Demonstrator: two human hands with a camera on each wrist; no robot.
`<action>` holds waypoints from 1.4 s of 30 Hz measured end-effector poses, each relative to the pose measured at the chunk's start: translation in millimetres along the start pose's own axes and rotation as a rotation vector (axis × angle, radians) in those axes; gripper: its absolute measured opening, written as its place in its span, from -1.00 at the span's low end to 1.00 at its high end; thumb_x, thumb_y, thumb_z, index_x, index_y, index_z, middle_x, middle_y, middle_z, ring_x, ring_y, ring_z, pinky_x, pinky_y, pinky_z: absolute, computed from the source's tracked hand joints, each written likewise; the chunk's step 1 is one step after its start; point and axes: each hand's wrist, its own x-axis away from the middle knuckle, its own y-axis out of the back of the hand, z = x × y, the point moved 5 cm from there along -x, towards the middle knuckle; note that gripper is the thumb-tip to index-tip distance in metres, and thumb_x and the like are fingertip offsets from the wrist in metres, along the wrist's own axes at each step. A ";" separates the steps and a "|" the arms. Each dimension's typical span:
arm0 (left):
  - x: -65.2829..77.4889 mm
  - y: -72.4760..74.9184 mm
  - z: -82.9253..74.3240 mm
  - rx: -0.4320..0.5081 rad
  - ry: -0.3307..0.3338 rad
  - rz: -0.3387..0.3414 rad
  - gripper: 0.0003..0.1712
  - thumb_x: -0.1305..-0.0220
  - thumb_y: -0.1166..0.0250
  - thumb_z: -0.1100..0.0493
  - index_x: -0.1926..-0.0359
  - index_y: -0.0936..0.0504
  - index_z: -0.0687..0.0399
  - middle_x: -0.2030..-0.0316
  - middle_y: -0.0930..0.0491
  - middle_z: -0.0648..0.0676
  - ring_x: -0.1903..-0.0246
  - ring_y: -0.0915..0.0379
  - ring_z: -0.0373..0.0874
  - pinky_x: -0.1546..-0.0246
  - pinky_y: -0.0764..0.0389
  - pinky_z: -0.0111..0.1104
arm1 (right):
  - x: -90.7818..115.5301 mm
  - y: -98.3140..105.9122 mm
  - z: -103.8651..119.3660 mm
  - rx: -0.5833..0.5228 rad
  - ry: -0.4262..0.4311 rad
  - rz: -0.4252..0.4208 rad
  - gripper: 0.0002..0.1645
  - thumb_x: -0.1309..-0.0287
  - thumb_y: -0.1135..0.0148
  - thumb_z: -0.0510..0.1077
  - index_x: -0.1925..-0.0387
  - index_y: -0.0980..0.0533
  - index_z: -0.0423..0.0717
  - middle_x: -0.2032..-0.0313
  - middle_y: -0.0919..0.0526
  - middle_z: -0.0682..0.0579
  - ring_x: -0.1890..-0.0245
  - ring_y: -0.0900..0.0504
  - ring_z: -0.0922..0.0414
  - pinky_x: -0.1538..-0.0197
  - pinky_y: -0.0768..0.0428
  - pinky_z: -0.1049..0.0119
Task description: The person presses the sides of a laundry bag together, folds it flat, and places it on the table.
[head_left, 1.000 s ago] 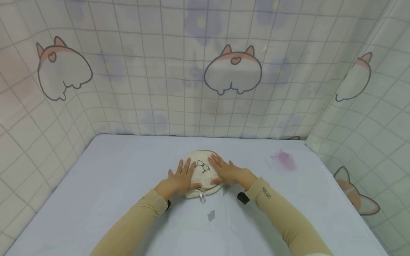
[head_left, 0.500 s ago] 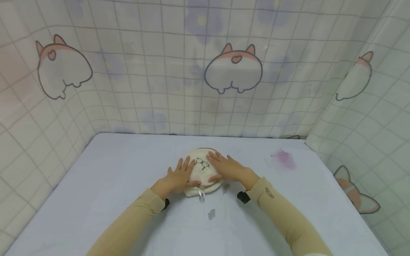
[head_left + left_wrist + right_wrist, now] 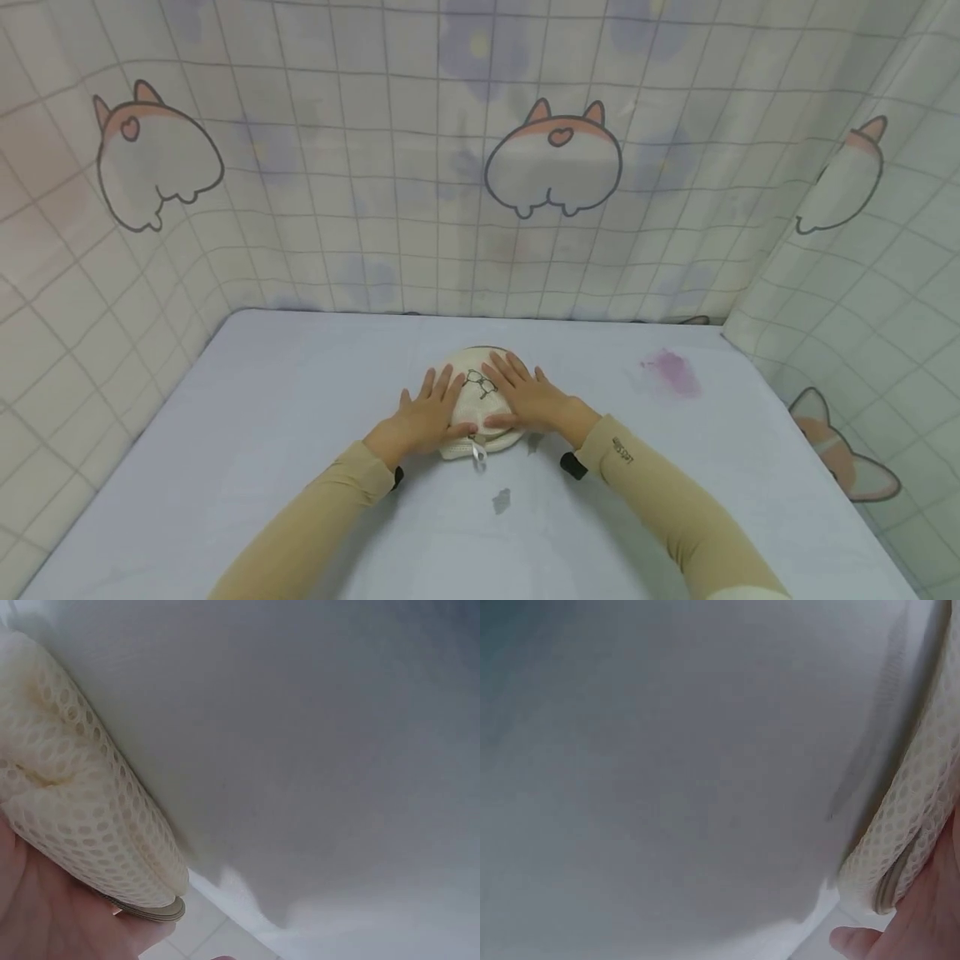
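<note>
A round, cream mesh laundry bag (image 3: 471, 406) with a small dark line drawing on top lies on the white table. Its zip pull (image 3: 479, 452) hangs at the near edge. My left hand (image 3: 423, 419) rests on the bag's left side, fingers spread and thumb pointing inward. On the opposite side, my right hand (image 3: 536, 405) presses flat with its fingers splayed toward the drawing. In the left wrist view, the bag's puffy honeycomb mesh side (image 3: 90, 787) shows beside the palm. The right wrist view shows the taupe zip edging (image 3: 889, 889) along the bag's rim.
The white-covered table (image 3: 262, 433) has a pink stain (image 3: 675, 372) at the back right and a grey patch (image 3: 502, 501) in front of the bag. A grid-patterned curtain (image 3: 360, 208) with cartoon corgis encloses the back and sides.
Both hands stay on the mesh laundry bag, with only slight shifts of the palms and the right thumb. The head view has moved slightly.
</note>
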 end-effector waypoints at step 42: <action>3.3 4.3 -4.3 0.009 0.031 0.025 0.02 -0.52 -0.01 -0.35 -0.66 0.20 0.09 -0.63 0.36 0.21 -0.57 0.44 0.27 -0.34 -0.06 0.41 | -0.5 -2.5 2.5 0.018 -0.087 0.082 0.14 -0.44 0.02 0.41 -0.65 0.31 -0.06 -0.62 0.43 -0.15 -0.59 0.43 -0.16 -0.40 -0.07 -0.44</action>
